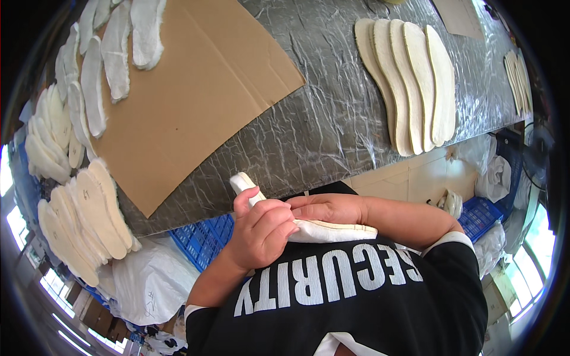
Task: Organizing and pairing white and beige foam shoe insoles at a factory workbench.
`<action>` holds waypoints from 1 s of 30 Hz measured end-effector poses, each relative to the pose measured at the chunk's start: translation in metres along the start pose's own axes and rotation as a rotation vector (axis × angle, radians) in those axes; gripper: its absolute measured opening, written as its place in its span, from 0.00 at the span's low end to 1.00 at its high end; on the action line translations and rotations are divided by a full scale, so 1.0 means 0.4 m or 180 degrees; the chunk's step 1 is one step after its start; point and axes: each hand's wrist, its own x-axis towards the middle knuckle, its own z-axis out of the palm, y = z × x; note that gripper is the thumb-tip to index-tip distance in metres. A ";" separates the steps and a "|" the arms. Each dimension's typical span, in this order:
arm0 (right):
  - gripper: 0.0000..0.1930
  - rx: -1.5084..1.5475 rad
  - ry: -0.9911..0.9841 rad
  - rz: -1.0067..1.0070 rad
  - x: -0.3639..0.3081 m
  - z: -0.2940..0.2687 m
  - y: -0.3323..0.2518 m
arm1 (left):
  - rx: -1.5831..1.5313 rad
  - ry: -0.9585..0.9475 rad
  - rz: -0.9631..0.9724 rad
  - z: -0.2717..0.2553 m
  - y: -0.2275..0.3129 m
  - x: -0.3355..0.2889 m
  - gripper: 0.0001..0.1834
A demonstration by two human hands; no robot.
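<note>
A white fleece insole [335, 232] is held close to my chest, near the table's front edge. My left hand [264, 228] is closed around its middle, with the thumb and fingers wrapped over it. My right hand [329, 207] grips it from the other side, its fingers partly hidden behind the left hand. One end sticks out beyond my left hand, toward the table, and the other end lies beneath my right wrist. Whether it is one insole or two laid together I cannot tell.
A brown cardboard sheet [196, 89] lies on the grey plastic-covered table [320, 113]. White fleece insoles [116, 50] rest on and beside it; more insoles [89, 213] are stacked at the left edge. Several cream insoles [409, 86] overlap in a row at right. Blue crates [205, 240] stand below.
</note>
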 end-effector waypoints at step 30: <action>0.45 -0.0790 -0.0719 -0.0041 -0.023 -0.003 -0.066 | -0.1004 -0.1277 -0.0882 -0.162 -0.127 0.032 0.25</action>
